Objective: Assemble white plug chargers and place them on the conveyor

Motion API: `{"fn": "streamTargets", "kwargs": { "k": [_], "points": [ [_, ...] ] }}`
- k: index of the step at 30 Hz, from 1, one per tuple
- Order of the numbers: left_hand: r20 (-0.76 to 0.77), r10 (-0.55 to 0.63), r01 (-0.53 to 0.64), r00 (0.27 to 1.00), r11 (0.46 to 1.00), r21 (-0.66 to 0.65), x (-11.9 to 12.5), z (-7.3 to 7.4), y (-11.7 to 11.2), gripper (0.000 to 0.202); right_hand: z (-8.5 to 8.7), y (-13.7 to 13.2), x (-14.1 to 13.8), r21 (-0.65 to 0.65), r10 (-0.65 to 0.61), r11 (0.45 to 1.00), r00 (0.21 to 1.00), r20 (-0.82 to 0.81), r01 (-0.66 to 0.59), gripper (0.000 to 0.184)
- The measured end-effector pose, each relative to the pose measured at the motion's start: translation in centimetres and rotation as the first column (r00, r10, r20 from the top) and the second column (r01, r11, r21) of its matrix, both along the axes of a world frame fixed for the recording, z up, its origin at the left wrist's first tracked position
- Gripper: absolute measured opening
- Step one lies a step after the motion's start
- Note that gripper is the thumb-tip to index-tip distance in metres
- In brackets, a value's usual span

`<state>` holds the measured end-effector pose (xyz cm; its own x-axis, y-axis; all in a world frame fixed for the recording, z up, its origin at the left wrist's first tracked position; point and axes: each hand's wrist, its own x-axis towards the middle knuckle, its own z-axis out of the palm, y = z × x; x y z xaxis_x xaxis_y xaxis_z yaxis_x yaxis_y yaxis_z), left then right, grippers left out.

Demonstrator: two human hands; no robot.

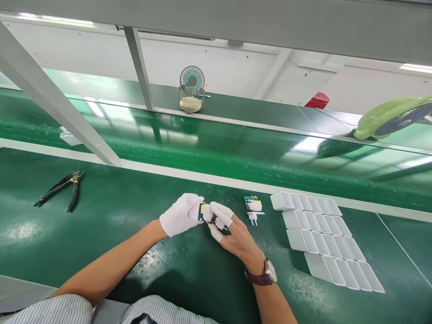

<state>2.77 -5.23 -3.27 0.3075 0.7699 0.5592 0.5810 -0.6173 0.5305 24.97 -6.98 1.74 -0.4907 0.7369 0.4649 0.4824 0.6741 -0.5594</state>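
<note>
My left hand (182, 215), in a white glove, is closed around a white plastic housing (194, 212), mostly hidden by the glove. My right hand (232, 229) wears white finger cots and grips a charger circuit board (201, 211) with yellow and white parts, at its plug end. The board's left end meets the housing; how far it sits inside I cannot tell. Just right of my hands lies a second charger circuit board (254, 204) with a white two-pin plug (253, 217) pointing toward me.
Several rows of white plastic housings (320, 220) stand on the green table (128, 252) at right. Black-handled pliers (62, 188) lie at left. Beyond the pale ledge, a small fan (191, 87) and a green fan (394, 119) stand farther back. A slanted metal post (60, 94) rises at left.
</note>
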Motion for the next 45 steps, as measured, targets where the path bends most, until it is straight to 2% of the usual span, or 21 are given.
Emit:
{"fn": "streamTargets", "kwargs": {
  "k": [10, 17, 22, 25, 29, 31, 34, 36, 40, 45],
  "points": [
    [0.024, -0.009, 0.009, 1.000, 1.000, 0.006, 0.1, 0.6, 0.2, 0.059, -0.6, 0.0, -0.1, 0.036, -0.021, 0.999, 1.000, -0.023, 0.022, 0.069],
    [0.006, 0.000, 0.000, 1.000, 1.000, -0.009, 0.2, 0.4, 0.2, 0.058, -0.7, 0.1, -0.2, 0.044, -0.012, 0.999, 1.000, -0.019, 0.012, 0.069],
    [-0.015, -0.089, 0.089, 0.996, 0.996, 0.006, 0.2, 0.3, 0.2, 0.063, -0.8, 0.2, -0.6, 0.068, 0.027, 0.997, 0.999, 0.022, -0.029, 0.068],
    [-0.044, -0.105, 0.105, 0.994, 0.994, 0.004, -0.1, 0.5, 0.3, 0.067, -0.4, 0.1, -0.4, 0.013, 0.025, 1.000, 1.000, 0.005, -0.025, 0.066],
    [-0.028, -0.141, 0.136, 0.990, 0.983, -0.126, -0.7, 0.7, 0.4, 0.048, -0.1, 0.2, 0.2, -0.097, 0.049, 0.994, 0.998, -0.039, -0.052, 0.052],
    [0.035, -0.121, 0.126, 0.992, 0.966, -0.227, -0.9, 0.7, 0.3, 0.040, -0.2, 0.3, 0.1, -0.098, 0.012, 0.995, 0.998, -0.066, -0.018, 0.042],
    [0.125, -0.107, 0.144, 0.986, 0.928, -0.343, -1.1, 1.0, 0.1, 0.037, -0.8, 0.5, -0.3, -0.044, -0.062, 0.997, 0.997, -0.056, 0.059, 0.040],
    [0.182, -0.094, 0.164, 0.979, 0.892, -0.421, -1.2, 1.3, 0.1, 0.034, -1.2, 0.6, -0.6, -0.018, -0.037, 0.999, 0.999, -0.004, 0.037, 0.042],
    [0.294, -0.037, 0.209, 0.955, 0.786, -0.581, -1.3, 1.8, 0.1, 0.029, -1.8, 0.7, -0.8, 0.016, 0.030, 0.999, 0.999, 0.044, -0.031, 0.045],
    [0.451, 0.041, 0.304, 0.891, 0.684, -0.663, -1.6, 2.0, 0.7, 0.038, -2.1, 0.9, -0.7, 0.059, 0.035, 0.998, 0.999, 0.038, -0.037, 0.044]
  ]
}}
